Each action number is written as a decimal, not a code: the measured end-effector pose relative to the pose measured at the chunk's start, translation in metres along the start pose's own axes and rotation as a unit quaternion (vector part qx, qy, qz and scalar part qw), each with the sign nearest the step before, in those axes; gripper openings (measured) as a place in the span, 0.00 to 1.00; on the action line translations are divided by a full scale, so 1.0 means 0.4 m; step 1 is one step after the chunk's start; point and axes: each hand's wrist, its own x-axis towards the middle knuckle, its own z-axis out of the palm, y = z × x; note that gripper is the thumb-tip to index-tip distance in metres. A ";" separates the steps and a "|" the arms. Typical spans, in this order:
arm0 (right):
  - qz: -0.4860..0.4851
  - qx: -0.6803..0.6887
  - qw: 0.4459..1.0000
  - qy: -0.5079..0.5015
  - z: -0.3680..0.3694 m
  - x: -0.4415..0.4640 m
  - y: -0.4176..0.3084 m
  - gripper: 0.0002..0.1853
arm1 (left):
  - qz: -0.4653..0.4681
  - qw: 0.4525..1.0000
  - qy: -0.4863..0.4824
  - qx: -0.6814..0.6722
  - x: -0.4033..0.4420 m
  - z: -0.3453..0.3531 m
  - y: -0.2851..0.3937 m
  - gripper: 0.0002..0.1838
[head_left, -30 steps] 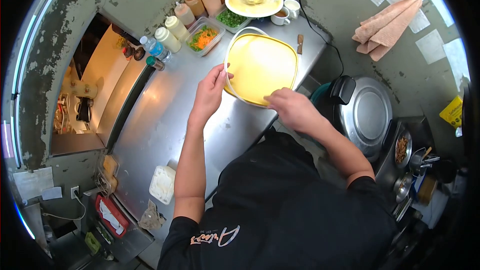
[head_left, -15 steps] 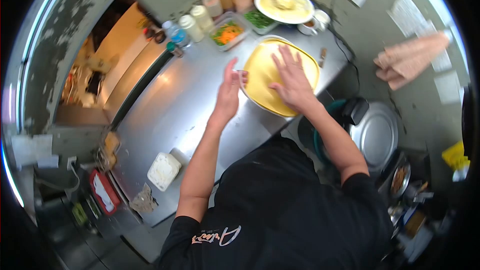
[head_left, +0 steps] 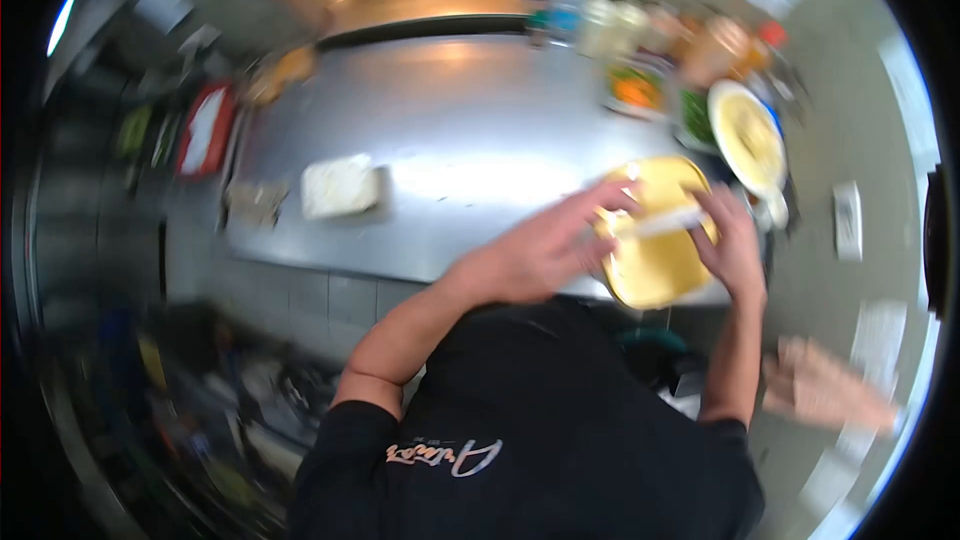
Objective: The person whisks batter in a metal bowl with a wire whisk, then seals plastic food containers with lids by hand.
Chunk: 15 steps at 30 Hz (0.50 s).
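Observation:
A yellow lid point(head_left: 660, 265) lies at the right end of the steel table, with a pale handle point(head_left: 660, 224) across it. At the lid's left side is my left hand point(head_left: 560, 240), its fingers reaching over the edge by the handle's left end. My right hand point(head_left: 730, 240) is at the right side, fingers bent around the handle's right end. Motion blur hides the exact finger contact. Beyond the lid stand a tub of orange and green shredded vegetables point(head_left: 636, 90) and a white plate of yellowish food point(head_left: 748, 138).
A white tub point(head_left: 340, 187) stands on the left part of the steel table point(head_left: 450, 140), near a crumpled bag point(head_left: 256, 202). Sauce bottles point(head_left: 612, 28) and a water bottle point(head_left: 566, 12) line the back. A red box point(head_left: 207, 130) is at far left; a cloth point(head_left: 825, 385) hangs at right.
The view has swung round, so the table now runs across it. My right hand has left the lid's flat top for its right side, and the handle now crosses the lid.

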 end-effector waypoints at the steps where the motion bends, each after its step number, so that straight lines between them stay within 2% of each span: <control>1: -0.009 -0.005 0.999 -0.034 -0.014 -0.014 0.009 0.18 | 0.017 0.998 -0.024 -0.054 -0.030 -0.004 0.046 0.38; 2: -0.023 0.022 0.997 -0.074 -0.040 -0.013 -0.029 0.16 | 0.038 0.992 -0.052 -0.109 -0.058 -0.001 0.094 0.38; 3: 0.017 0.040 0.987 -0.157 -0.062 -0.014 -0.072 0.16 | 0.068 0.978 -0.064 -0.186 -0.081 0.009 0.143 0.40; 4: -0.034 0.041 0.979 -0.196 -0.065 -0.023 -0.083 0.13 | 0.103 0.964 -0.080 -0.233 -0.103 0.028 0.178 0.42; 6: 0.008 0.060 0.978 -0.199 -0.056 -0.027 -0.112 0.09 | 0.171 0.932 -0.124 -0.294 -0.147 0.058 0.238 0.45; 7: 0.029 0.069 0.977 -0.199 -0.051 -0.027 -0.126 0.08 | 0.223 0.927 -0.095 -0.288 -0.171 0.077 0.263 0.41; 8: 0.094 0.088 0.983 -0.134 -0.037 -0.035 -0.133 0.08 | 0.275 0.918 -0.072 -0.277 -0.195 0.097 0.286 0.38; 10: 0.142 0.152 0.965 -0.157 -0.045 -0.005 -0.122 0.06 | 0.356 0.899 -0.005 -0.255 -0.211 0.159 0.309 0.44; 11: 0.117 0.128 0.975 -0.138 -0.028 -0.007 -0.105 0.05 | 0.373 0.888 0.009 -0.270 -0.235 0.172 0.320 0.43; 15: 0.200 0.142 0.960 -0.136 -0.015 0.016 -0.125 0.05 | 0.304 0.914 0.032 -0.267 -0.389 0.135 0.324 0.45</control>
